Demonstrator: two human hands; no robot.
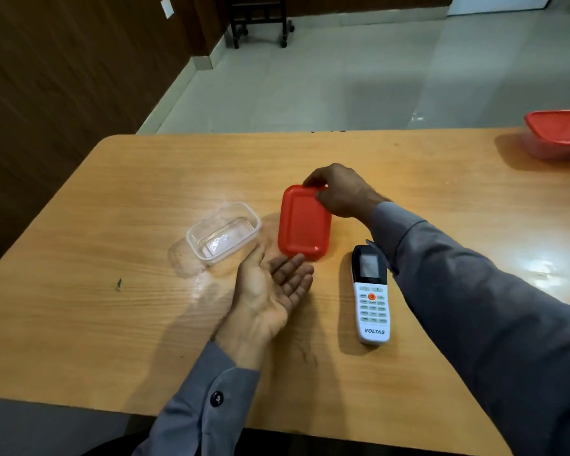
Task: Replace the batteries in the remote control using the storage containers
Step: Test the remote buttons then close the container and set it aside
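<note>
My right hand [339, 192] grips the far end of the red lid [304, 222], fingers curled over its far edge and thumb on the near side of that corner. The lid faces rim-up and looks tilted, its near end low over the tabletop [145, 324]; I cannot tell whether that end touches the wood. My left hand [270, 291] lies palm up and holds nothing, fingers spread loosely, fingertips just beside the lid's near edge. Grey shirt sleeves cover both my forearms, and the left cuff [208, 399] shows a dark button.

Just left of the lid, the clear plastic container [222, 233] stands uncovered on the tabletop with its mouth up; I see nothing inside it. It sits near my left hand but apart from it.

The remote control [371, 294] lies flat, face up, to the right of my left hand and partly under my right forearm. It is white with a dark screen at its far end, rows of buttons, an orange power button and the word VOLTAS at its near end. It is close to the lid's near right corner but not touching it.

Well apart, at the far right edge of the tabletop, a second container [560, 134] sits with its red lid on, cut off by the frame.
</note>
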